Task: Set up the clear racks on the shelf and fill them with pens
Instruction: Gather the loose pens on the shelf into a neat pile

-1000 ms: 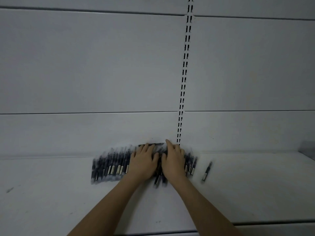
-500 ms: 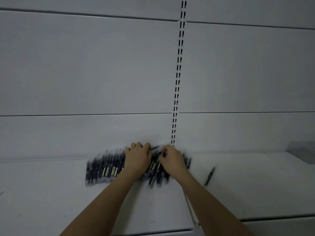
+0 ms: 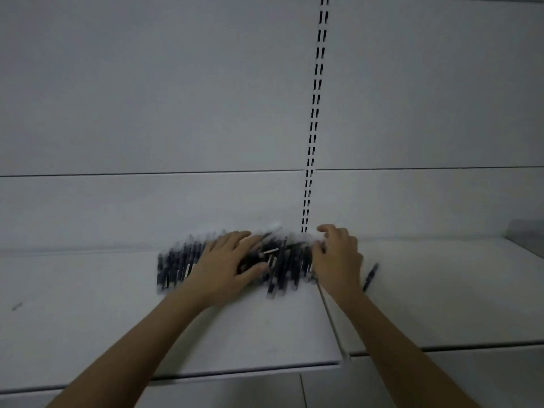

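A row of dark pens (image 3: pixel 176 265) lies on the white shelf (image 3: pixel 88 319) against the back wall, with the ones in the middle (image 3: pixel 279 260) jumbled and crossing. My left hand (image 3: pixel 226 266) lies flat on the pens, its fingers spread and pointing right. At the right end of the row my right hand (image 3: pixel 338 257) stands on its edge, fingers against the outermost pens and thumb raised. One loose pen (image 3: pixel 370 276) lies alone just right of that hand. A clear rack (image 3: pixel 527 240) shows at the far right edge, partly cut off.
A slotted upright strip (image 3: pixel 316 113) runs up the white back panel just behind the pens. A seam between two shelf boards (image 3: pixel 332 319) runs from my right wrist to the front edge. Below the shelf's front edge is a lower panel (image 3: pixel 265 390).
My hands have moved apart: the right one went from the middle of the pens to their right end. The left hand's fingers spread out flat. The middle pens became more jumbled.
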`<state>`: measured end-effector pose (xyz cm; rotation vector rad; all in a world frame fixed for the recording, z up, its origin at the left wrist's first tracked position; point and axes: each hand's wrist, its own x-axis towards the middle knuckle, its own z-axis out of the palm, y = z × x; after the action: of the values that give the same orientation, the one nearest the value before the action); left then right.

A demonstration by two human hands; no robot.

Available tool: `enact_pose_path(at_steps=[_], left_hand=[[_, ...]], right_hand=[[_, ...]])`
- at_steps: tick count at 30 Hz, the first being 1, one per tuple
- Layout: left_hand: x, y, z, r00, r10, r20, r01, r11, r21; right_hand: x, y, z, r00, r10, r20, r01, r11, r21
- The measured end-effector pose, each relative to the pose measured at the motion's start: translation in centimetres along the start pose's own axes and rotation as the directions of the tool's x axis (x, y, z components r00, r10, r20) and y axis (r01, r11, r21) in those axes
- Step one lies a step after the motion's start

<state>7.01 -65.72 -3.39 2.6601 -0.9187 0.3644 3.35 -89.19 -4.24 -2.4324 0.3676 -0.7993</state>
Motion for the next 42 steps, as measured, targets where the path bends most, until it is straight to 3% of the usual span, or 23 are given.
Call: enact_pose_path(at_steps=[2, 5, 9, 13, 16, 19, 22, 26, 29, 32, 39, 42], left_hand=[[-1.0, 0.5, 0.6, 0.995, 0.042, 0.085, -0.049, 0.995, 0.086], [0.0, 1.7, 1.9, 0.987, 0.048, 0.154, -0.071, 0.987, 0.146], [2.3, 2.2, 3.1, 0.984, -0.004, 0.176, -0.028, 0.984, 0.175], [3.1, 2.6, 3.7, 0.996, 0.084, 0.019, -0.086, 0.979, 0.186], [3.4, 3.1, 4.5, 0.955, 0.235, -0.183, -0.175, 0.94, 0.294], [3.9, 3.9, 4.4, 0.923, 0.294, -0.248, -0.207, 0.923, 0.325], [4.2, 4.5, 4.3, 0.91, 0.301, -0.284, -0.197, 0.919, 0.342], [4.4, 5.6, 3.7, 0.917, 0.196, -0.347, -0.096, 0.954, 0.283], [4.2, 7.0, 3.8, 0.97, 0.1, -0.223, -0.045, 0.97, 0.238], [3.7, 8.4, 3.9, 0.991, 0.117, -0.059, -0.1, 0.967, 0.234], [4.4, 9.8, 3.3, 0.986, 0.125, 0.113, -0.153, 0.946, 0.287], [5.3, 9.7, 3.5, 0.988, 0.089, 0.126, -0.123, 0.95, 0.286]], right_hand=[[-0.3, 2.5, -0.7, 0.993, 0.114, -0.033, -0.117, 0.987, -0.109], [-0.2, 4.8, -0.7, 0.961, 0.265, 0.08, -0.259, 0.963, -0.078], [-0.1, 5.5, 0.1, 0.951, 0.193, 0.24, -0.195, 0.981, -0.015], [0.1, 6.0, -0.4, 0.967, 0.184, 0.174, -0.195, 0.98, 0.046], [-0.1, 6.2, -0.5, 0.968, 0.225, 0.111, -0.235, 0.968, 0.09], [0.0, 6.1, -1.0, 0.968, 0.218, 0.127, -0.236, 0.96, 0.152], [0.5, 6.3, -2.0, 0.968, 0.226, 0.109, -0.245, 0.947, 0.206], [0.9, 6.0, -2.6, 0.979, 0.201, -0.024, -0.188, 0.947, 0.262], [0.9, 5.5, -2.1, 0.981, 0.158, 0.116, -0.171, 0.979, 0.111], [1.1, 6.0, -1.8, 0.953, 0.127, 0.275, -0.102, 0.989, -0.102], [2.1, 5.3, -3.6, 0.889, 0.105, 0.446, -0.025, 0.983, -0.181], [2.5, 4.6, -3.7, 0.858, 0.092, 0.506, 0.008, 0.981, -0.192]])
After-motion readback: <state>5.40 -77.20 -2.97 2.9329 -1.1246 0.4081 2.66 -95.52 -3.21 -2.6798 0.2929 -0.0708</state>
